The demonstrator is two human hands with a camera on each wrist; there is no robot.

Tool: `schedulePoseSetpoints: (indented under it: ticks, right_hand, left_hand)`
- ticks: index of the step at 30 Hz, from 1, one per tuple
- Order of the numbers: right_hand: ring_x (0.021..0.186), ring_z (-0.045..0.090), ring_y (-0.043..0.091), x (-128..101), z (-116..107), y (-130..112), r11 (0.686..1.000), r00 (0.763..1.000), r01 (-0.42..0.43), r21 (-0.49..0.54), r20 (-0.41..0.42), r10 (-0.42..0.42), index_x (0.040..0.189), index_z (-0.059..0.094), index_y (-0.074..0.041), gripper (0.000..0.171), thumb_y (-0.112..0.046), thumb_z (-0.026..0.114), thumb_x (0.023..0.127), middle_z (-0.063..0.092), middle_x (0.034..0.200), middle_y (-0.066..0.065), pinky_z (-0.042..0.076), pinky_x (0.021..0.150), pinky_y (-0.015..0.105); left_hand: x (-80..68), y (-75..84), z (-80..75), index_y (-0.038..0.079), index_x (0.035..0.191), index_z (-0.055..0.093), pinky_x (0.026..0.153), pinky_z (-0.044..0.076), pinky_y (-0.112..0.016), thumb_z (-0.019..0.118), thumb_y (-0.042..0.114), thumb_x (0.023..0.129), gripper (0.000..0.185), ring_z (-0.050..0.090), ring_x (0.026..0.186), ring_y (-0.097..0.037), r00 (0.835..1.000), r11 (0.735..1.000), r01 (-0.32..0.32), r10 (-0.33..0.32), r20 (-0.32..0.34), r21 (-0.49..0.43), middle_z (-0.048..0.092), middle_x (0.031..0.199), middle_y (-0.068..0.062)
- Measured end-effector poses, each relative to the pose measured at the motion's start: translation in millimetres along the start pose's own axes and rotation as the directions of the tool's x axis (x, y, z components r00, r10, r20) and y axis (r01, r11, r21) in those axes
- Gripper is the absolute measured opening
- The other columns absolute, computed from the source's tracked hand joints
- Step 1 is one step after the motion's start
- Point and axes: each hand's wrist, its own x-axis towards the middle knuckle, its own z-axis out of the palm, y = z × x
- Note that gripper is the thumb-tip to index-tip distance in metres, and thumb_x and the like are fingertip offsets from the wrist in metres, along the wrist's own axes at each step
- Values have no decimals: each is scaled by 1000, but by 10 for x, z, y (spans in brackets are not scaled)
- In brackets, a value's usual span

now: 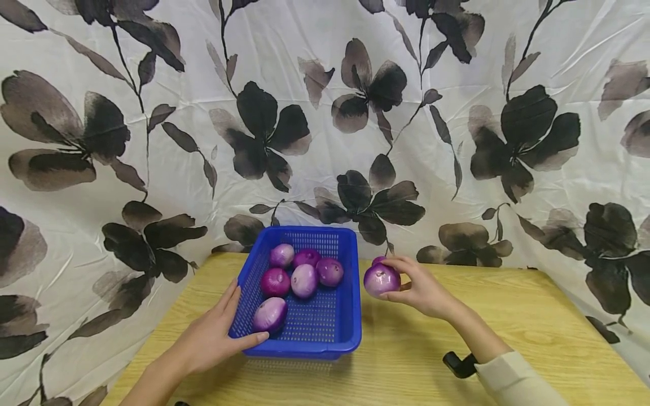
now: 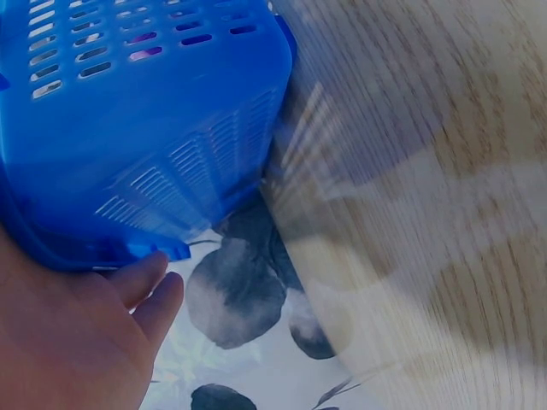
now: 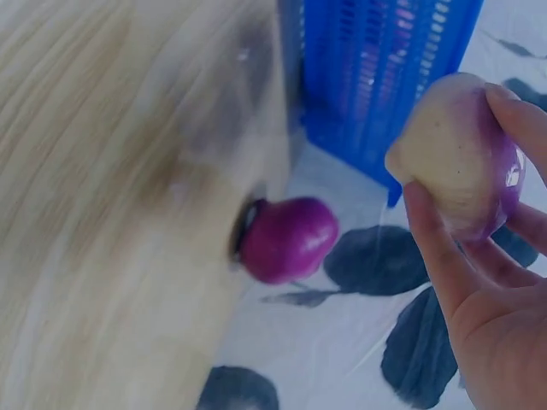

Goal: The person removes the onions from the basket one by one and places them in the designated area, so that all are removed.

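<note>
Right hand point(image 1: 424, 290) gripping a purple onion point(image 1: 381, 279) just right of the blue basket point(image 1: 350, 316), left hand point(image 1: 213, 332) lying with fingers straight on the basket's near left rim, on the worktop point(image 1: 406, 361)

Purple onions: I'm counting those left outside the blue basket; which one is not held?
The small purple onion lying on the wooden table's far edge, behind the held one.
</note>
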Motion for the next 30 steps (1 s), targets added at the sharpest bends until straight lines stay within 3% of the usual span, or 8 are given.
schedulePoseSetpoints:
  ticks: [16, 24, 30]
  right_hand:
    - [111, 63, 39, -136, -268, 385, 982, 994, -93, -167, -66, 83, 133, 62, 2, 63, -17, 90, 80, 59, 124, 19, 61, 79, 31]
    - [111, 64, 41, -166, -352, 506, 963, 989, -125, -238, -102, 104, 132, 61, 7, 64, -18, 90, 79, 62, 123, 21, 55, 91, 57]
    - [112, 63, 43, -168, -378, 574, 954, 986, -151, -258, -110, 126, 133, 60, 7, 64, -19, 88, 82, 61, 125, 24, 54, 92, 58]
  left_hand:
    - [-1, -17, 13, 3, 164, 8, 102, 39, -72, 61, 80, 83, 124, 37, 142, -53, 1000, 1000, 7, -7, 14, 2, 10, 170, -19]
    - [-8, -9, 13, 4, 165, 6, 102, 40, -72, 62, 80, 83, 125, 37, 143, -53, 1000, 1000, 8, -8, 10, -6, 10, 171, -19]
    - [-2, -12, 12, 3, 164, 7, 103, 39, -72, 61, 80, 83, 124, 36, 144, -52, 1000, 1000, 8, -8, 11, -4, 9, 171, -19]
